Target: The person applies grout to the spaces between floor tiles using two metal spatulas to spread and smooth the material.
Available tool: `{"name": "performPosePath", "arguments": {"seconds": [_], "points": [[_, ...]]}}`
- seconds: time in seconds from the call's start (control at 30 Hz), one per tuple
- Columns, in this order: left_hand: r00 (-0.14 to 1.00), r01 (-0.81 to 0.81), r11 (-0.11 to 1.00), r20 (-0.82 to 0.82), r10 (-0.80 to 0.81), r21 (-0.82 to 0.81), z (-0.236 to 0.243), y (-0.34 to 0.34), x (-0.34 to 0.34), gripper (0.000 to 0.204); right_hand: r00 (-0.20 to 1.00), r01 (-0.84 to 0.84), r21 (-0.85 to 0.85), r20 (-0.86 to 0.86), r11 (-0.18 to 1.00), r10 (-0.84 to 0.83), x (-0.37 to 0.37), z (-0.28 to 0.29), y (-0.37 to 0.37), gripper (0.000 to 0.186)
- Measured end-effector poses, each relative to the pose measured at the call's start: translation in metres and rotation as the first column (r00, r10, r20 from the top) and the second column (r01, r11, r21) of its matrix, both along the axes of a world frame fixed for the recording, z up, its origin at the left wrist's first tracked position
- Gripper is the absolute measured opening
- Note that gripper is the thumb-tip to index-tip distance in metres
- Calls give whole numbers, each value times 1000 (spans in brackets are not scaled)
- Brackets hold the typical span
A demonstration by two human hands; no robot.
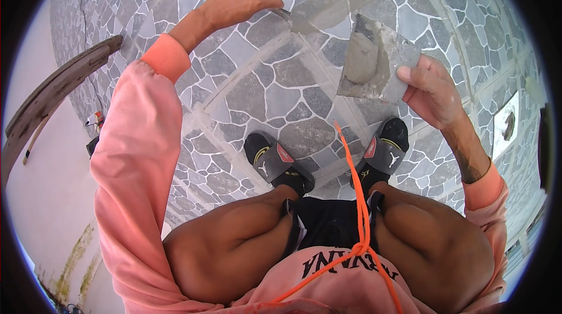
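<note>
My left hand (241,2) is closed at the upper left, low over the floor. Between its fingers and thumb shows the end of a thin, dark, flat blade (283,14); the rest of it is hidden by the hand. My right hand (432,88) pinches a flat grey plate (403,56) by its right edge, with the thumb on top. A mound of wet grey paste (361,59), like grout or mortar, lies on the plate's left part. Just beyond the left fingertips, a smeared grey band of paste (322,9) runs along a floor joint toward the upper right.
The floor (281,100) has a grey stone-patterned tile surface with pale joints. My sandalled feet (269,156) stand in the middle, an orange drawstring (362,208) hanging between them. A weathered wooden plank (64,74) juts in at left, near a dark cord (84,15). A white sheet (502,138) lies at right.
</note>
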State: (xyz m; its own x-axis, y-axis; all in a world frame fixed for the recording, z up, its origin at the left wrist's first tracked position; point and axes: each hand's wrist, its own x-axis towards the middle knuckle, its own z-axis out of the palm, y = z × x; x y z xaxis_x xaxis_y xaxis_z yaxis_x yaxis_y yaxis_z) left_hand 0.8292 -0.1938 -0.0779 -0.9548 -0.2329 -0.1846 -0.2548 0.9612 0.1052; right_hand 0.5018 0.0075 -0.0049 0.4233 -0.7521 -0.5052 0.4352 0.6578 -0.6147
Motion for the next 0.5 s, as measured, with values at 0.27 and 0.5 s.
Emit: {"name": "performPosePath", "arguments": {"seconds": [0.27,0.5], "points": [[984,60,998,170,-60,6,8,-1,-2,49,997,83,58,0,995,-83,-11,-15,8,15],[982,119,986,159,-99,-120,1,-63,30,43,991,124,87,-70,988,-118,5,-1,3,28]]}}
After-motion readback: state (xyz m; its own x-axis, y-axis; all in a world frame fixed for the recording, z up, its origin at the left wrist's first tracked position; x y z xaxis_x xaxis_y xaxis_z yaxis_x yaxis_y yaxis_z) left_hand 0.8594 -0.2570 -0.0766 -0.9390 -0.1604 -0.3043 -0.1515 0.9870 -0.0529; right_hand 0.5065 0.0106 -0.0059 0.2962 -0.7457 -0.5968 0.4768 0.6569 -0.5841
